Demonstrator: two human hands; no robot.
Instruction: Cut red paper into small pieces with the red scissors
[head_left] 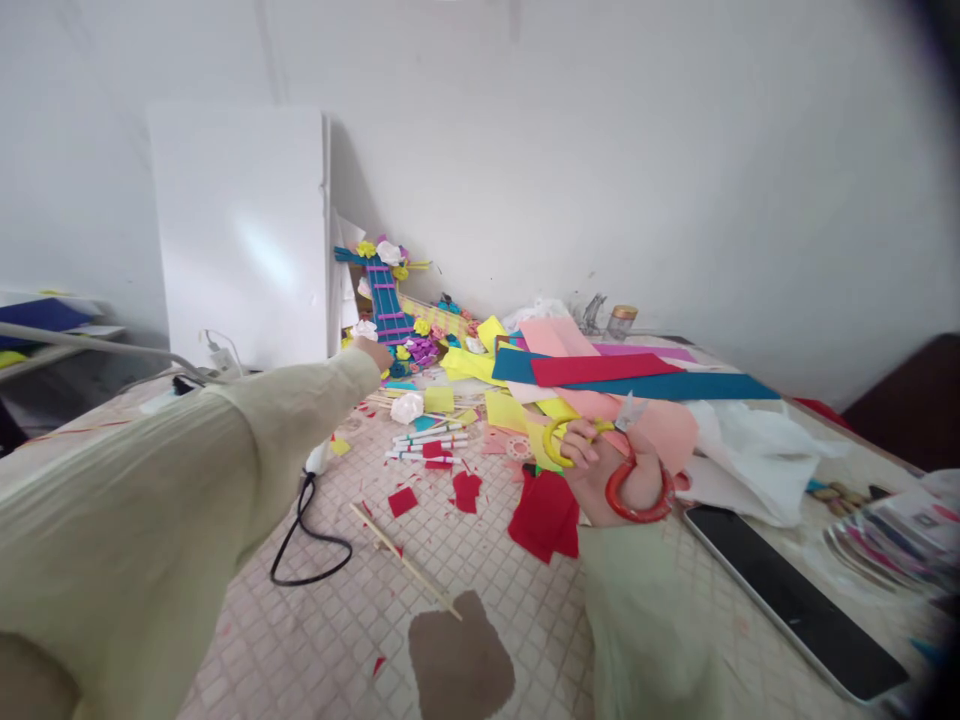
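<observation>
In the head view, the printing on the clear packet (896, 535) at the right edge is too blurred to read, and any lettering on the white-barrelled markers (427, 443) is too small to make out. The scissors (628, 412) have metal blades, one yellow handle loop and one red loop, the two standing apart. They are in the right hand (600, 470), over the right half of the table beside a stack of red paper squares (546, 512); its fingers curl through the yellow loop, while the red loop rings the base of the hand. The left hand (373, 352) reaches far forward to the crepe-paper flowers (424, 350) by the wall, just under a crumpled white bloom; its fingertips are hidden, so I cannot tell whether they are together or pinching anything. The flowers are ruffled, in purple, yellow, white and blue, clustered around a blue panel (388, 300) crossed by purple bands and thin lengthwise lines. Right of them lie long blue, red and peach paper strips (600, 370), and a dark-screened phone (795, 600) rests near the right forearm.
</observation>
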